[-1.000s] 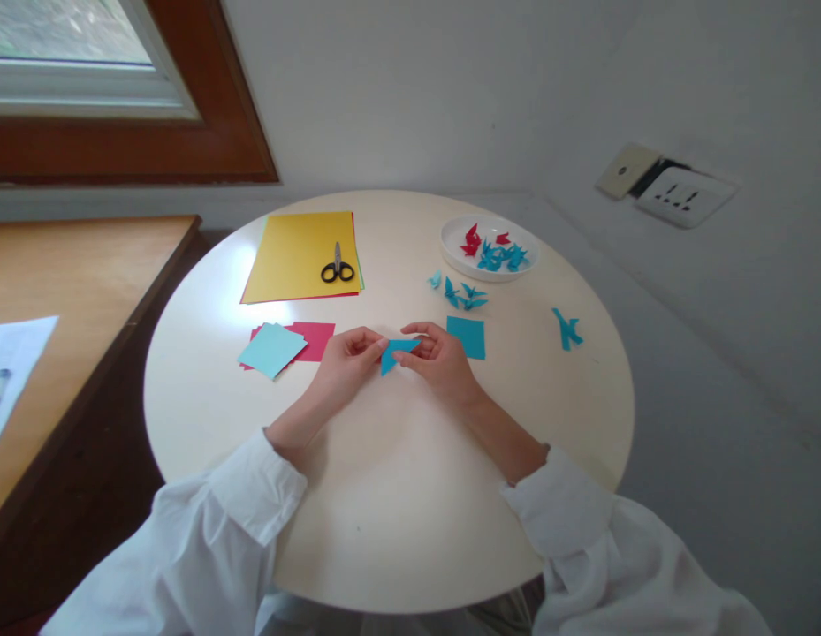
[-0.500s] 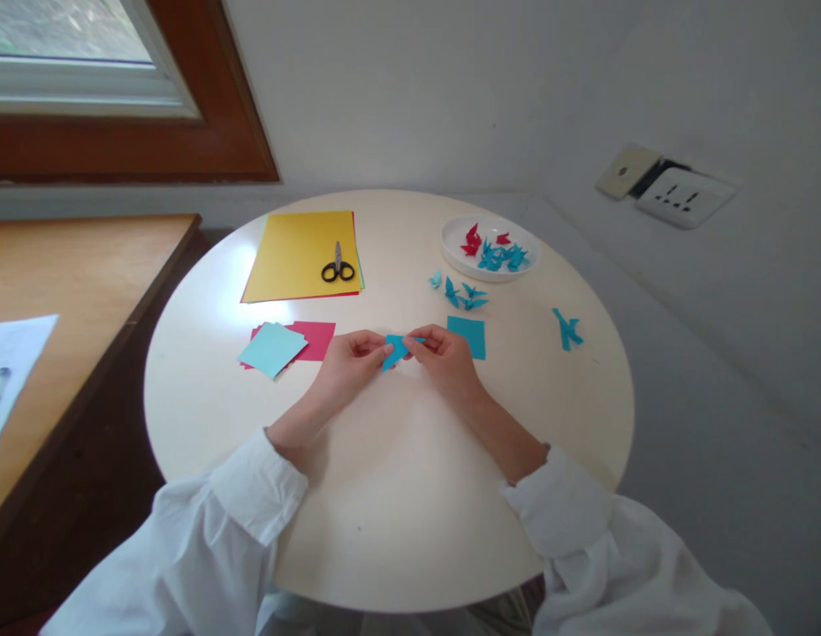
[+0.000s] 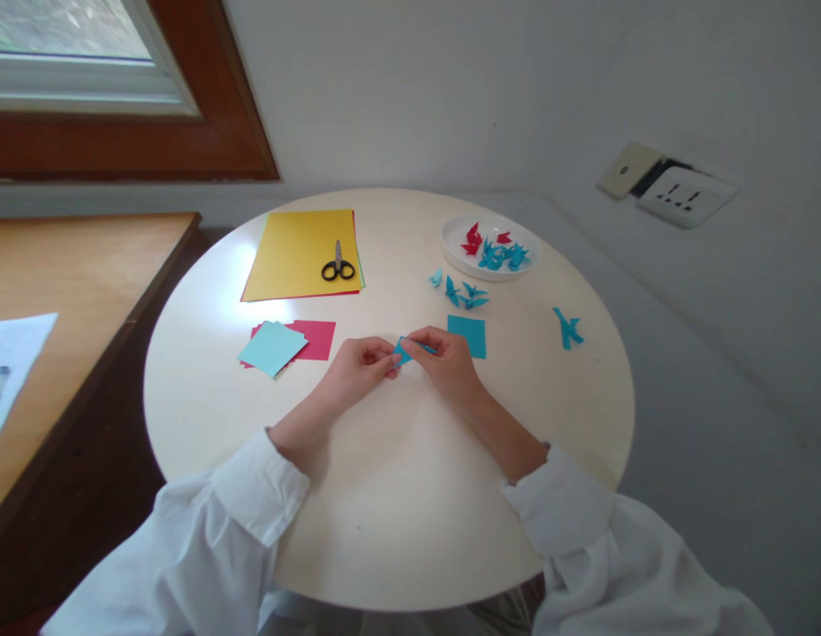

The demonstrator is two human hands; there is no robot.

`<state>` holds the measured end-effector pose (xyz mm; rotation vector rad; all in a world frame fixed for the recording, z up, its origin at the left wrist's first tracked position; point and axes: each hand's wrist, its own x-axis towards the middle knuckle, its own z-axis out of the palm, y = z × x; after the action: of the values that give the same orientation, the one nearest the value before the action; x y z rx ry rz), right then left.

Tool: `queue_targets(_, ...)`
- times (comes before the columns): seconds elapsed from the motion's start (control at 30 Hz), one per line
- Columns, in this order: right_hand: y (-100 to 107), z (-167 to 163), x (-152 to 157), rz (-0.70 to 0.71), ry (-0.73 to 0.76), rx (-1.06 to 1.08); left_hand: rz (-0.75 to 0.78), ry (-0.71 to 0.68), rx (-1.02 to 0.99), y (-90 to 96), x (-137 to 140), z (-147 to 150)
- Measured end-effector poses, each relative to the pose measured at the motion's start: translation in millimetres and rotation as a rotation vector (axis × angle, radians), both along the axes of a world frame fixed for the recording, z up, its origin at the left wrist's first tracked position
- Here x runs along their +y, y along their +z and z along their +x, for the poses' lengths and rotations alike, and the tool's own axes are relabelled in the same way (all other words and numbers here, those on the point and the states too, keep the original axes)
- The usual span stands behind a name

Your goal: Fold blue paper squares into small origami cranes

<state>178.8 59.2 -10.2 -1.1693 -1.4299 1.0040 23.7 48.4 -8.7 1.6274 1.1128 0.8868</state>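
Observation:
A small piece of folded blue paper (image 3: 401,355) is pinched between both hands above the middle of the round table (image 3: 397,495). My left hand (image 3: 362,367) grips its left edge with thumb and fingers. On the other side my right hand (image 3: 442,358) has its thumb pressed on the paper, and its fingers hide part of it. Just past the right hand lies a flat blue paper square (image 3: 467,336). To the left of my hands, light blue squares (image 3: 273,348) rest over pink squares (image 3: 317,339).
Scissors (image 3: 338,265) lie on yellow sheets (image 3: 297,252) at the back left. A white plate (image 3: 456,261) holds red and blue paper cranes, with several more cranes (image 3: 468,296) before it. Blue paper strips (image 3: 567,329) lie at right. A wooden desk (image 3: 85,256) stands left.
The folded paper has turned and shifted slightly right between the fingers, and less of it shows. My left hand has moved a little right and down; both hands still pinch the paper.

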Motion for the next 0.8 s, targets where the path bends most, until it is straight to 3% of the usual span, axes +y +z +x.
queue_targets(0.37,-2,-1,2,-0.016,-0.031,0.051,0.029,-0.008,0.076,-1.0,0,-2)
queue_targets(0.6,-2,1,4,0.022,-0.132,0.080,0.017,0.032,0.092,3.3,-1,0)
queue_targets(0.8,-3,2,2,0.006,-0.085,0.058,-0.023,0.106,0.071,8.5,-3,0)
